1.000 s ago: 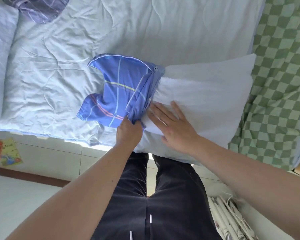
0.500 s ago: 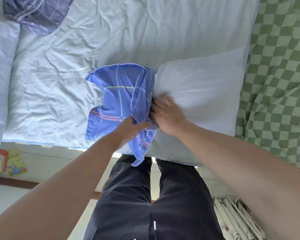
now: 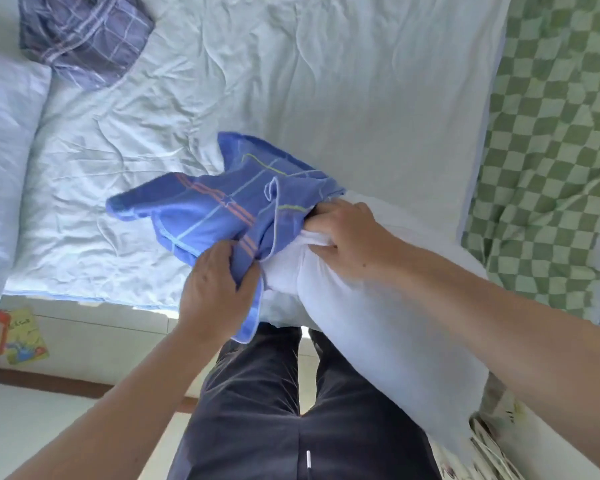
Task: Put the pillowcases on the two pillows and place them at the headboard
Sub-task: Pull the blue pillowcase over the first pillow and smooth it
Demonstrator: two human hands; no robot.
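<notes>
A bare white pillow (image 3: pixel 371 327) hangs off the near edge of the bed, tilted toward me. A blue pillowcase (image 3: pixel 215 209) with orange and yellow stripes is bunched over its far end. My left hand (image 3: pixel 215 285) grips the pillowcase's near hem. My right hand (image 3: pixel 347 230) grips the pillow's end at the pillowcase's opening, fingertips tucked under the blue cloth. A second white pillow (image 3: pixel 4 161) lies at the left edge. A dark purple plaid pillowcase (image 3: pixel 84 36) lies crumpled at the top left.
A pale blue quilt (image 3: pixel 291 98) covers the bed. A green checked sheet (image 3: pixel 555 150) lies on the right. Below are tiled floor, my dark trousers (image 3: pixel 267 410), some books (image 3: pixel 18 334) at left and a patterned bundle (image 3: pixel 492 452) at lower right.
The pillow's near end has swung off the bed toward me. My right hand has gone from pressing flat to gripping the pillow's end. The pillowcase has shifted and bunched further over it.
</notes>
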